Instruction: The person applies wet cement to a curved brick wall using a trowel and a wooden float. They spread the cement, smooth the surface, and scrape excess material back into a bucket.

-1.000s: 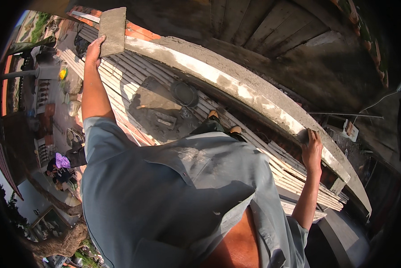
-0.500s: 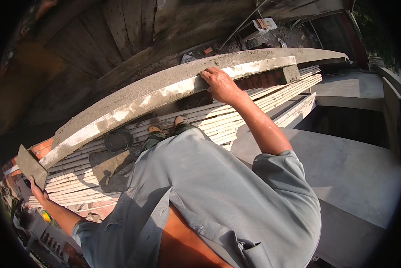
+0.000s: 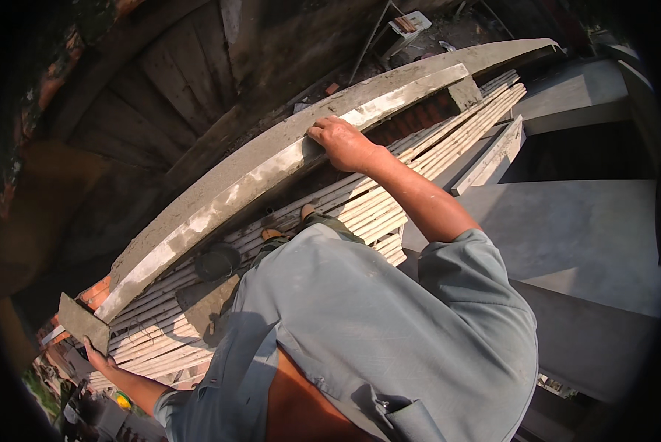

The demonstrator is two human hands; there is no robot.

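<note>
A long cement-coated beam point(image 3: 271, 144) runs diagonally across the view, with a pale straight strip point(image 3: 192, 230) along its near side. My right hand point(image 3: 338, 140) has its fingers curled over this strip, right of its middle; what lies under the fingertips is partly hidden. At the lower left, my left hand point(image 3: 99, 355) grips a square grey board point(image 3: 84, 321) that stands against the strip's end, beside exposed orange bricks point(image 3: 95, 291).
Planks of thin poles point(image 3: 374, 221) lie below the beam under my feet, with a dark bucket point(image 3: 217, 261) and a mortar-covered board point(image 3: 194, 298) on them. Grey concrete slabs point(image 3: 573, 243) step down at the right. Dark boarded structure point(image 3: 161, 88) lies beyond the beam at upper left.
The view has swung sharply, putting the beam from down-right to up-right and the slabs into view. My left hand stays on the board; my right hand appears nearer the strip's middle.
</note>
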